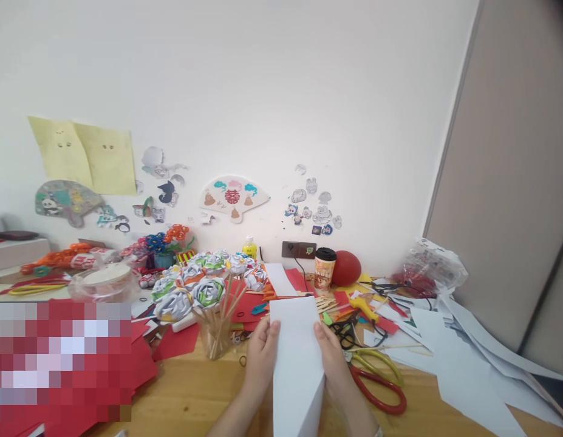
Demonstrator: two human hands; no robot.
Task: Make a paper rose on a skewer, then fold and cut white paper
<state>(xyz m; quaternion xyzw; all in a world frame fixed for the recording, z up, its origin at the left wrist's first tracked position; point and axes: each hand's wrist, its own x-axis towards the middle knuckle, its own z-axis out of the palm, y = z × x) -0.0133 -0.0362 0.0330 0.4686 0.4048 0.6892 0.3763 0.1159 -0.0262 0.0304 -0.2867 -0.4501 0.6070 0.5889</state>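
A long strip of white paper (297, 358) is held upright in front of me, with a slanting fold or overlap low on its right side. My left hand (262, 352) grips its left edge, thumb on the near face. On the right edge my right hand (333, 358) pinches the paper the same way. Just right of that hand lie large scissors (381, 388) with one red and one yellow handle loop. Black-handled scissors (347, 332) rest behind them. A clear cup of wooden sticks (215, 334) stands left of my left hand.
White and green paper roses (208, 292) crowd the back left. Red paper sheets (139, 352) cover the left side. A paper drink cup (325, 270), a red balloon (346, 268) and a yellow glue gun (364, 308) are behind the paper. White sheets (467, 376) spread across the right.
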